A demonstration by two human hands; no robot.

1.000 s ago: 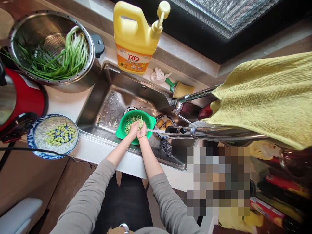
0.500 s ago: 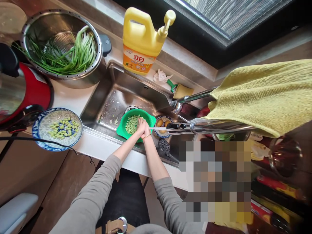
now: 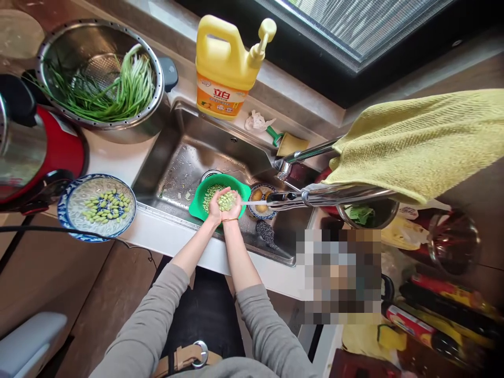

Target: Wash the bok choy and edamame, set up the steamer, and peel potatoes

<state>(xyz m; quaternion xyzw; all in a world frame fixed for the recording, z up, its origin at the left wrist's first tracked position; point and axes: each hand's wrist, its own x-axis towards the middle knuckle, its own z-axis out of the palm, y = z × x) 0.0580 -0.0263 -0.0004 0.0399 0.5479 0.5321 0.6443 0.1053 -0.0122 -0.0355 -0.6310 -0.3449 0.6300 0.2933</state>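
Observation:
My left hand (image 3: 214, 208) and my right hand (image 3: 232, 212) are cupped together, palms up, over the green colander (image 3: 194, 209) in the sink. Between them lies a heap of shelled green soybeans (image 3: 226, 201). More of the soybeans (image 3: 210, 196) fill the colander under my hands. Water runs from the faucet (image 3: 285, 199) at the right and reaches my right hand's fingers. Part of the colander's near side is hidden by my wrists.
In the steel sink (image 3: 185, 147), a bowl of brownish round food (image 3: 258, 202) and a dark scrubber (image 3: 266, 234) sit right of the colander. A patterned dish (image 3: 129, 220) with green beans stands left. Behind are a detergent jug (image 3: 224, 68) and a pot of scallions (image 3: 118, 94). A towel (image 3: 413, 142) hangs over the faucet.
My hands were pressed together over the soybeans. Now they have turned palms up and opened into a cup, with a heap of soybeans lifted in them.

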